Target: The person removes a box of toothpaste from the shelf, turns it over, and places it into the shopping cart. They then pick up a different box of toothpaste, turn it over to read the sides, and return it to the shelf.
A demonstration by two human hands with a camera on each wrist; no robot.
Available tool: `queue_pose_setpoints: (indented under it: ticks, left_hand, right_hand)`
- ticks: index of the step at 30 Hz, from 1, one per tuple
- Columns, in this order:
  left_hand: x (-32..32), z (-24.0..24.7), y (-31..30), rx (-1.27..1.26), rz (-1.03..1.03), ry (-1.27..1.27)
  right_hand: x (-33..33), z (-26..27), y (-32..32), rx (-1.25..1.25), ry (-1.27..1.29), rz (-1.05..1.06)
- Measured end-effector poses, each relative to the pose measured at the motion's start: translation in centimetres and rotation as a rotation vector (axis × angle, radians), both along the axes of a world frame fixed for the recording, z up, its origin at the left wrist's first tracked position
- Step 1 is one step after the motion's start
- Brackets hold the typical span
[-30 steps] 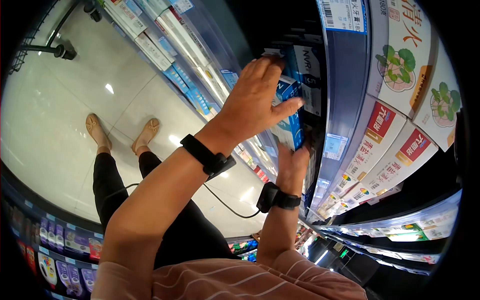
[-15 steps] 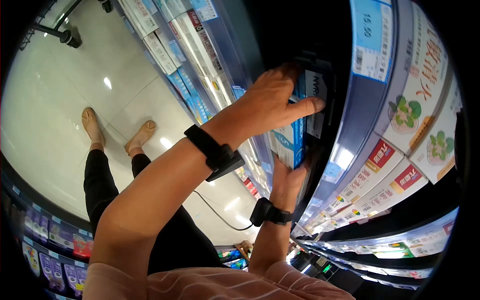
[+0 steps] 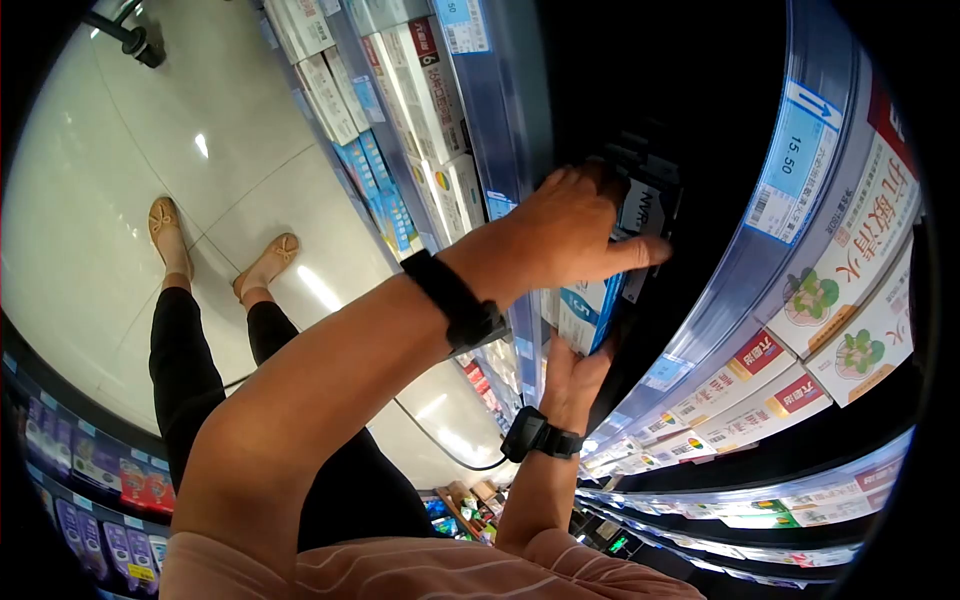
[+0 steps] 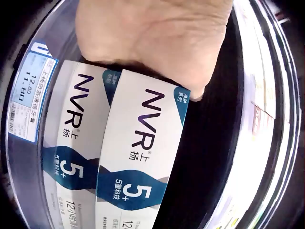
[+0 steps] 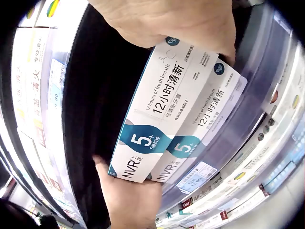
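Two white-and-blue NVR toothpaste boxes stand side by side against a shelf edge, the nearer one (image 4: 143, 138) and its neighbour (image 4: 74, 133) both in the left wrist view. My left hand (image 3: 560, 235) grips their NVR end in the head view, thumb stretched along the side and fingertips hidden in shadow. At the opposite end my right hand (image 3: 575, 375) holds them from below. In the right wrist view, my right hand (image 5: 167, 21) covers the top of the boxes (image 5: 143, 138), and my left hand (image 5: 131, 200) is at their lower end.
A dark shelf recess surrounds the boxes. Shelf edges carry price tags (image 3: 795, 160), with white cartons (image 3: 850, 350) on the right and more packs (image 3: 430, 90) on the left. Pale floor (image 3: 230, 130) and a trolley wheel (image 3: 150, 48) lie beyond; purple bottles (image 3: 75, 520) stand lower left.
Both hands and the boxes sit slightly lower in the head view, while the shelf surroundings have shifted with the camera. The left hand now covers more of the boxes; both hands keep their hold.
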State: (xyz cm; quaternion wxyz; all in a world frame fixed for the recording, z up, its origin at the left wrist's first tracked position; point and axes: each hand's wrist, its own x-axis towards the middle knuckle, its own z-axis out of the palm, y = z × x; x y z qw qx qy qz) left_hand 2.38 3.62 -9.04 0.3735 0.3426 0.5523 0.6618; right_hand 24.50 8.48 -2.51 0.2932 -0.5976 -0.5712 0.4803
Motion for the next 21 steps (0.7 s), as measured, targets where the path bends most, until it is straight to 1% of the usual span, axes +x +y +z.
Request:
queue_pose_setpoints:
  ticks: [2, 5, 8, 10, 11, 14, 16, 17, 20, 21]
  left_hand:
    - [0.5, 0.1, -1.2, 0.051, 0.068, 0.067]
    - [1.6, 0.6, -3.6, 0.135, 0.173, 0.169]
    - [3.6, 0.2, -3.7, 0.195, 0.344, 0.193]
    - [3.8, 0.1, -3.9, 0.163, 0.357, 0.247]
    - [3.9, 0.2, -3.9, 0.151, 0.365, 0.275]
    - [3.8, 1.0, -4.2, 0.132, 0.308, 0.247]
    - [3.8, 1.1, -4.0, 0.145, 0.312, 0.263]
    - [3.9, 1.2, -4.0, 0.151, 0.313, 0.270]
    - [4.1, 2.1, -3.8, 0.180, 0.373, 0.251]
    - [4.2, 2.4, -3.6, 0.187, 0.378, 0.261]
  right_hand:
    - [0.3, 0.0, 0.2, -0.084, 0.130, -0.058]
    - [-1.8, 0.7, -1.3, -0.121, 0.185, -0.049]
    - [-2.2, 0.9, -1.8, -0.086, 0.040, -0.027]
    - [-3.6, 1.2, -2.8, -0.031, -0.050, -0.024]
    - [-3.4, 1.2, -2.6, -0.030, -0.033, -0.023]
    - [-2.8, 1.2, -2.3, -0.034, 0.025, -0.018]
    - [-3.1, 1.3, -2.9, -0.005, -0.008, 0.016]
    - [-3.6, 1.7, -3.4, 0.030, -0.066, 0.049]
    - [-2.8, 2.2, -3.3, 0.134, -0.129, 0.166]
    - [-2.6, 2.4, -3.4, 0.202, -0.207, 0.215]
